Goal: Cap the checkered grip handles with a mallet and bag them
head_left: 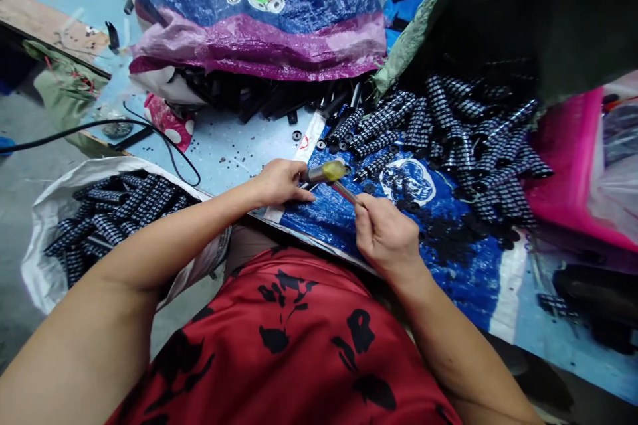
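My right hand (387,232) is closed around the metal handle of a small hammer (343,191). The hammer's head, dark at one end and yellow at the other, lies right at the fingers of my left hand (283,182). Those fingers are bent together over the edge of a blue plastic sheet (329,212), and the head partly hides what they grip. A thin, light-coloured piece shows by the left thumb. Just beyond the hammer is a heap of black-and-silver patterned tubes (448,126). Small black discs (448,239) are scattered right of my right hand.
An open white sack (40,226) of similar tubes stands at the left. Plain black parts (269,99) spill from under a blue-and-purple bag (259,40) at the back. A pink bin (563,166) is on the right. A black cable (74,129) crosses the left side.
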`<state>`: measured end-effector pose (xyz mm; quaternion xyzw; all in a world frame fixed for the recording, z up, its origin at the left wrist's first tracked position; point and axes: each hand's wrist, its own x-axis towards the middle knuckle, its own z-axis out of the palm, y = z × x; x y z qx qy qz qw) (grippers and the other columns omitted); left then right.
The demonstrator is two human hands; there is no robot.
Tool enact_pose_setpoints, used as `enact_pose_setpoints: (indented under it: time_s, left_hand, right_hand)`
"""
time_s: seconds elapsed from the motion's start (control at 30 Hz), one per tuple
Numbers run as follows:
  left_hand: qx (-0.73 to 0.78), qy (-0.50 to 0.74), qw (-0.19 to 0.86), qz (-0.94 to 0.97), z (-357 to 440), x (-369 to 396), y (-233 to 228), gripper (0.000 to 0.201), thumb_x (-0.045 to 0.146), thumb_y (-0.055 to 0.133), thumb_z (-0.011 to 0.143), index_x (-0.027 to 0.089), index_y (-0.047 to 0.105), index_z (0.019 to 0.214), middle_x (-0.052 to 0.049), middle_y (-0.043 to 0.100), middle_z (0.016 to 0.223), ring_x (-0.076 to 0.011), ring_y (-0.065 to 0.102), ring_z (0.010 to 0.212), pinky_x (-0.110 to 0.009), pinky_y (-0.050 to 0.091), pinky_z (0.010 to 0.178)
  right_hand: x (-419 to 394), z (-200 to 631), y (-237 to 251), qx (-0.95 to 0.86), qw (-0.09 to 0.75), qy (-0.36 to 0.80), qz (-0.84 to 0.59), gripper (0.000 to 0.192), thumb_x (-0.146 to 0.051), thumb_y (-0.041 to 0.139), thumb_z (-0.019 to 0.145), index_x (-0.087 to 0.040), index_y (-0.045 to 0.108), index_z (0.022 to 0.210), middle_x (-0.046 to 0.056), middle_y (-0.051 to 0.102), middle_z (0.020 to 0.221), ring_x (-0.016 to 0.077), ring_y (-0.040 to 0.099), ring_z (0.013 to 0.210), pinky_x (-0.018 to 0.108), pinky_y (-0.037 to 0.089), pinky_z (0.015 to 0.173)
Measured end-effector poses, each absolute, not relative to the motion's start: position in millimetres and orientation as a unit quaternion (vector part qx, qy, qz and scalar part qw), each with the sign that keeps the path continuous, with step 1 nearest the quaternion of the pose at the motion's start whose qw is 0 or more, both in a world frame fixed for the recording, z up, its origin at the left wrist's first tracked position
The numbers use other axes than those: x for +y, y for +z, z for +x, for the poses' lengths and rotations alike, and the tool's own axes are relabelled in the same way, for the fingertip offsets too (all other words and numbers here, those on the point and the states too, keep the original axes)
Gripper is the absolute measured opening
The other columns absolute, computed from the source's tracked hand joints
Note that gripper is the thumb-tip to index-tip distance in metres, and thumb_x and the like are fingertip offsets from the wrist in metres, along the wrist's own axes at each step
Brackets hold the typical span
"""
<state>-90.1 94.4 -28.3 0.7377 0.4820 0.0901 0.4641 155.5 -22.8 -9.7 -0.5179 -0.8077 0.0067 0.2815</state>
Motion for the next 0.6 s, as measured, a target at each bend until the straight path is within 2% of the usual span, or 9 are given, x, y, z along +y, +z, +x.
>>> enact_pose_setpoints:
  time_s: [0.07, 0.1, 0.27, 0.37, 0.43, 0.5, 0.6]
  left_hand:
    - [0.474, 0.076, 0.471, 0.74, -90, 99, -28, 0.037, 0.042, 0.089, 0.064, 0.017, 0.066, 0.078, 0.002, 0.057, 0.062, -0.0122, 0.047, 0.058, -0.027, 0.025, 0.058]
    - [0.474, 0.07, 0.474, 0.739, -89, 101, -28, 0.038, 0.042, 0.089, 0.063, 0.017, 0.065, 0.078, 0.002, 0.058, 0.062, -0.0123, 0.046, 0.057, -0.027, 0.025, 0.058]
    - [0.493, 0.051, 0.441, 0.748, -78, 102, -29, 0.036, 0.033, 0.09, 0.062, 0.018, 0.058, 0.07, 0.001, 0.054, 0.061, -0.0121, 0.04, 0.056, -0.029, 0.022, 0.059]
    - [0.514, 0.071, 0.414, 0.748, -79, 99, -22, 0.031, 0.024, 0.085, 0.064, 0.018, 0.055, 0.069, 0.001, 0.053, 0.062, -0.0125, 0.038, 0.057, -0.031, 0.021, 0.061]
    - [0.52, 0.099, 0.437, 0.727, -92, 92, -8, 0.03, 0.024, 0.084, 0.065, 0.018, 0.054, 0.068, 0.001, 0.051, 0.062, -0.0128, 0.038, 0.058, -0.031, 0.022, 0.061]
    - [0.518, 0.136, 0.473, 0.7, -118, 79, 14, 0.029, 0.03, 0.083, 0.067, 0.019, 0.056, 0.068, 0.001, 0.05, 0.061, -0.0134, 0.041, 0.06, -0.03, 0.026, 0.061]
    - [0.541, 0.214, 0.476, 0.66, -165, 49, 54, 0.024, 0.042, 0.074, 0.078, 0.02, 0.064, 0.08, 0.0, 0.049, 0.063, -0.0161, 0.048, 0.069, -0.028, 0.033, 0.065]
  right_hand:
    - [-27, 151, -4, -0.811, 0.335, 0.014, -0.479, 0.024, -0.018, 0.05, 0.102, -0.014, 0.062, 0.123, 0.009, 0.07, 0.093, 0.0176, 0.063, 0.078, 0.029, 0.046, 0.073]
    - [-29, 149, -4, -0.82, 0.335, 0.016, -0.463, 0.024, -0.02, 0.049, 0.103, -0.014, 0.062, 0.123, 0.009, 0.07, 0.092, 0.0179, 0.063, 0.078, 0.029, 0.046, 0.073]
    - [-36, 141, -16, -0.874, 0.195, 0.018, -0.445, 0.02, -0.026, 0.054, 0.104, -0.013, 0.069, 0.108, 0.004, 0.06, 0.071, 0.0169, 0.054, 0.063, 0.032, 0.04, 0.062]
    - [-40, 151, -23, -0.867, 0.226, 0.02, -0.444, 0.021, -0.023, 0.056, 0.102, -0.011, 0.067, 0.115, 0.005, 0.064, 0.078, 0.0163, 0.056, 0.067, 0.031, 0.042, 0.067]
    - [-44, 163, -26, -0.86, 0.231, 0.01, -0.455, 0.021, -0.023, 0.057, 0.102, -0.012, 0.066, 0.117, 0.005, 0.066, 0.081, 0.0158, 0.058, 0.069, 0.03, 0.043, 0.068]
    - [-46, 176, -26, -0.855, 0.21, -0.01, -0.475, 0.02, -0.025, 0.059, 0.102, -0.013, 0.068, 0.116, 0.005, 0.068, 0.084, 0.0165, 0.059, 0.072, 0.031, 0.044, 0.069]
    - [-30, 193, -21, -0.854, 0.199, -0.005, -0.48, 0.022, -0.033, 0.065, 0.1, -0.014, 0.07, 0.111, 0.008, 0.071, 0.096, 0.0185, 0.063, 0.084, 0.031, 0.046, 0.076]
